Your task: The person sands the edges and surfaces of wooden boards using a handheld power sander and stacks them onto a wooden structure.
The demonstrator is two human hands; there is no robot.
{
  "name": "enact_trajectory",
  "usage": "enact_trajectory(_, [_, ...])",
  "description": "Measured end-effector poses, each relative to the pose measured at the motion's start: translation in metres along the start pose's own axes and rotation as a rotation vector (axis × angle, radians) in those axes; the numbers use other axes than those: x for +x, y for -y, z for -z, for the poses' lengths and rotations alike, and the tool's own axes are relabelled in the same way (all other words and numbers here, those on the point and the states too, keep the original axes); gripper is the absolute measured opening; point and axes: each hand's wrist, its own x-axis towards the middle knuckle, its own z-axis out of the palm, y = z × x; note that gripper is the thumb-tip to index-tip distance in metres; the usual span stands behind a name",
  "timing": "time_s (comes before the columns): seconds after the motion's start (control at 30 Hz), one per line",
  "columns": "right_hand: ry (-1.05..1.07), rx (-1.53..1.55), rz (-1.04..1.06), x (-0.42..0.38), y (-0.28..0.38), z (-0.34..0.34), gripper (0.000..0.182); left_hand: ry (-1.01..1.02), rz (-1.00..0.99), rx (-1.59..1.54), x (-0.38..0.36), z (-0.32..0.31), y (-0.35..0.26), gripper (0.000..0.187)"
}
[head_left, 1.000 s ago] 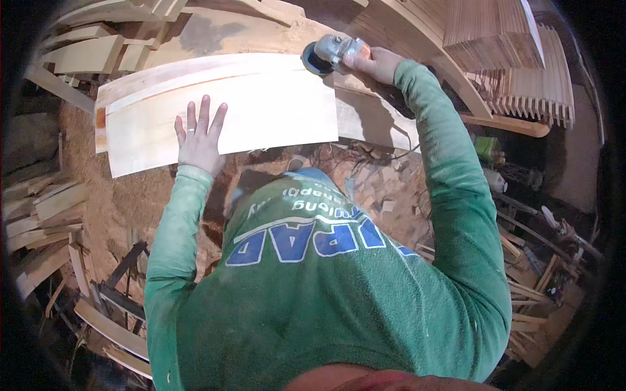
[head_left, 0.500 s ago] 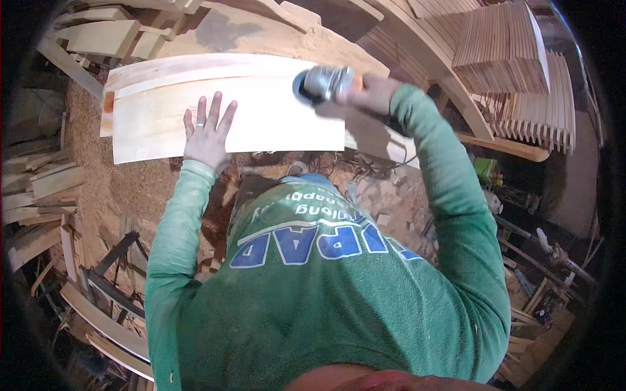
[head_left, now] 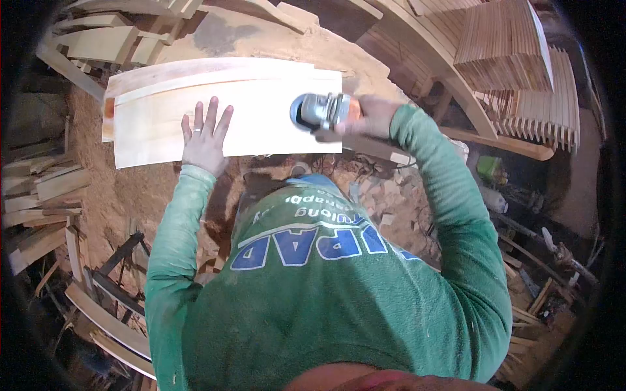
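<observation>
A pale wooden board [head_left: 254, 127] lies across the work surface in front of me, over another board [head_left: 143, 77] whose far edge shows behind it. My left hand [head_left: 205, 140] rests on the near part of the top board, fingers spread, with a ring on one finger. Wrapped around the orange body of an angle grinder [head_left: 321, 111] is my right hand [head_left: 372, 117]. The grinder's round disc lies over the right end of the board, with its metal head facing left. My right fingers are partly hidden behind the tool.
Stacked wooden slats [head_left: 502, 52] stand at the upper right beside a curved wooden beam [head_left: 450, 62]. Sawdust covers the work surface [head_left: 261, 39] behind the board. Wood offcuts [head_left: 49, 189] pile up at the left, and curved strips [head_left: 107, 319] lie at the lower left.
The grinder in my right hand has moved down, nearer to my body, over the right end of the board. My left hand stays spread on the board.
</observation>
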Motion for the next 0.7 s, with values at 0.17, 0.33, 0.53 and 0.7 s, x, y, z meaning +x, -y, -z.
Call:
enact_trajectory(0.17, [-0.172, 0.068, -0.165, 0.035, -0.036, 0.058, 0.074, -0.095, -0.031, -0.017, -0.001, -0.011, 0.004, 0.106])
enact_trajectory(0.33, [-0.425, 0.440, -0.186, -0.003, -0.106, 0.057, 0.061, 0.027, -0.119, 0.078, -0.006, -0.003, 0.000, 0.105])
enact_trajectory(0.53, [-0.736, 0.649, -0.024, -0.093, -0.181, -0.010, 0.047, -0.201, -0.382, -0.033, -0.016, 0.097, 0.007, 0.066])
enact_trajectory(0.7, [-0.918, 0.759, -0.103, -0.125, -0.231, -0.055, 0.049, -0.263, -0.173, -0.165, 0.022, 0.155, 0.002, 0.036])
